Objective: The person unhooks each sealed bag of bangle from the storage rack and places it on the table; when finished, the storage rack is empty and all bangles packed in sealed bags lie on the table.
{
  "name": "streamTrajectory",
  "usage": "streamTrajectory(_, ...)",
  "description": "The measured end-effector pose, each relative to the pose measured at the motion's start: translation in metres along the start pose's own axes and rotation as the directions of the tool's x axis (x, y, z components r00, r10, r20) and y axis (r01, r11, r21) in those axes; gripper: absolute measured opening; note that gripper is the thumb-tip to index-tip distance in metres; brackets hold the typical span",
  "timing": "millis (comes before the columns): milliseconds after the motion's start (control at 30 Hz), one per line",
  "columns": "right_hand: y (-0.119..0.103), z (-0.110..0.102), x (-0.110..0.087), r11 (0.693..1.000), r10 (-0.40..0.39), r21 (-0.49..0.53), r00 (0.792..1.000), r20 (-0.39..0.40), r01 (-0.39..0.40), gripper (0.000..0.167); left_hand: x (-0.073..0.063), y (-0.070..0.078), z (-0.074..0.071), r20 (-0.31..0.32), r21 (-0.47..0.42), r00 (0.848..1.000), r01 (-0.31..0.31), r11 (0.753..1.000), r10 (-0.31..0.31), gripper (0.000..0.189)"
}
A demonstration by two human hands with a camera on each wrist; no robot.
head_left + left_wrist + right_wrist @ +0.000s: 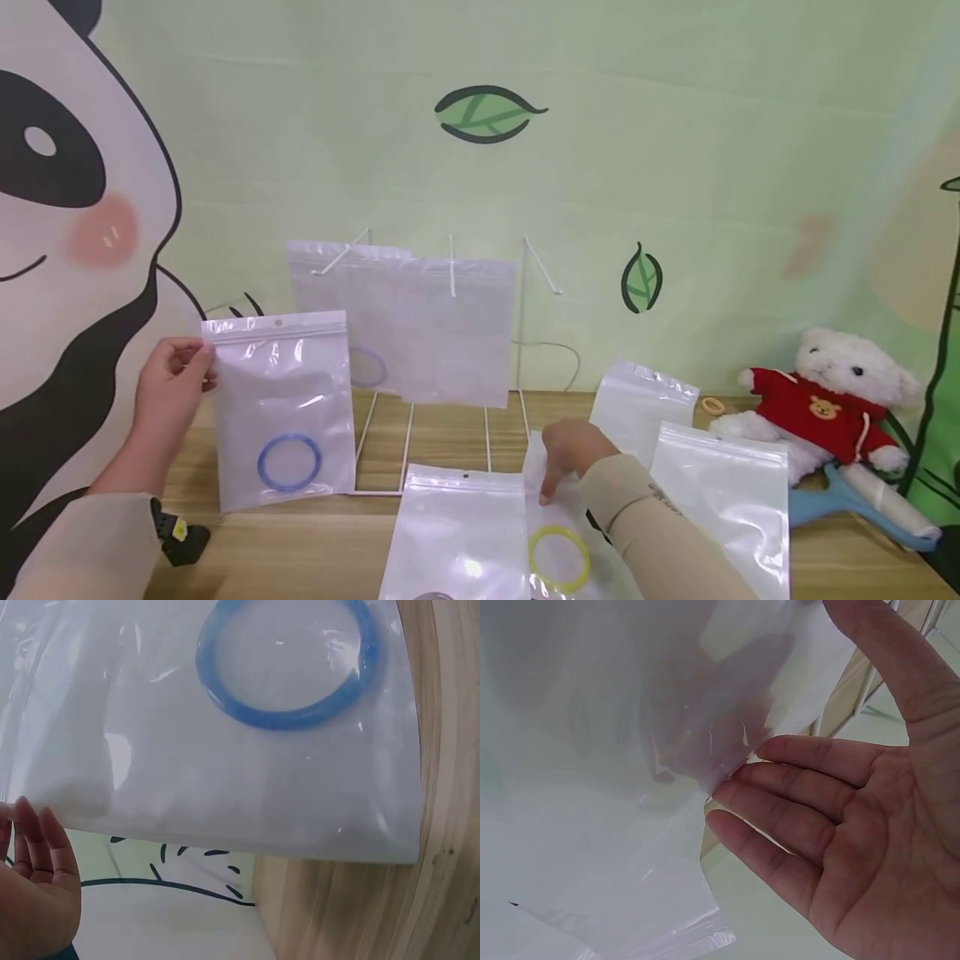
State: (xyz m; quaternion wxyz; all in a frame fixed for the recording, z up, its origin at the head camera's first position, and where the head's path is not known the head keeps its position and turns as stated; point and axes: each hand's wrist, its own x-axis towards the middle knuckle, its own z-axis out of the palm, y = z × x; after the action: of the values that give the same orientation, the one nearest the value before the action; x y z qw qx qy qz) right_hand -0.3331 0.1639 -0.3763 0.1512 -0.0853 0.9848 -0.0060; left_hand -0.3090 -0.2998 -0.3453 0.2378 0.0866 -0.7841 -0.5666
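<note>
My left hand (174,387) pinches the upper left edge of a clear zip bag (277,392) and holds it upright left of a white wire rack (405,446). A blue ring (289,463) shows inside this bag; in the left wrist view the ring (289,718) is close up. My right hand (577,450) reaches over another zip bag (600,571) with a yellow ring (558,558) in it. Thumb and fingers stand spread apart in the right wrist view, fingertips right at the glossy film (592,787). Two bags (457,333) hang on the rack's hooks.
In front lies a bag (465,525) with a ring partly cut off by the frame. Two more bags (720,492) (641,408) lie at right. Beyond them are a small orange ring (712,406), a white teddy bear (847,392) and a light blue forked piece (840,500).
</note>
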Motion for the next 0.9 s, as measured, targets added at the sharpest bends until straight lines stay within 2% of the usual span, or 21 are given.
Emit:
streamTrajectory(233, 0.002, -0.001, -0.001, 1.000, -0.007, -0.017, 1.000, -0.008, 0.007, 0.049, 0.010, -0.003, 0.022, 0.008, -0.099, 0.997, 0.077, 0.992, -0.077, 0.005)
streamTrajectory(367, 0.001, 0.000, -0.001, 0.999, -0.030, -0.037, 0.999, -0.027, 0.029, 0.049, 0.016, -0.009, 0.032, 0.012, -0.159, 0.990, 0.143, 0.977, -0.143, 0.004)
streamTrajectory(467, 0.001, 0.001, 0.000, 0.998, -0.039, -0.047, 0.999, -0.035, 0.037, 0.049, 0.021, -0.015, 0.037, 0.013, -0.204, 0.986, 0.167, 0.965, -0.168, 0.004)
streamTrajectory(533, 0.001, 0.001, 0.001, 0.998, -0.036, -0.044, 0.999, -0.034, 0.035, 0.049, 0.023, -0.019, 0.040, 0.019, -0.195, 0.983, 0.184, 0.963, -0.184, 0.005)
streamTrajectory(667, 0.001, 0.002, 0.001, 0.998, -0.037, -0.045, 0.999, -0.037, 0.036, 0.049, 0.025, -0.027, 0.045, 0.021, -0.116, 0.974, 0.228, 0.967, -0.227, 0.011)
streamTrajectory(900, 0.002, 0.003, 0.002, 0.999, -0.030, -0.045, 0.999, -0.036, 0.028, 0.049, 0.023, -0.044, 0.049, 0.012, -0.001, 0.963, 0.270, 0.963, -0.270, 0.051)
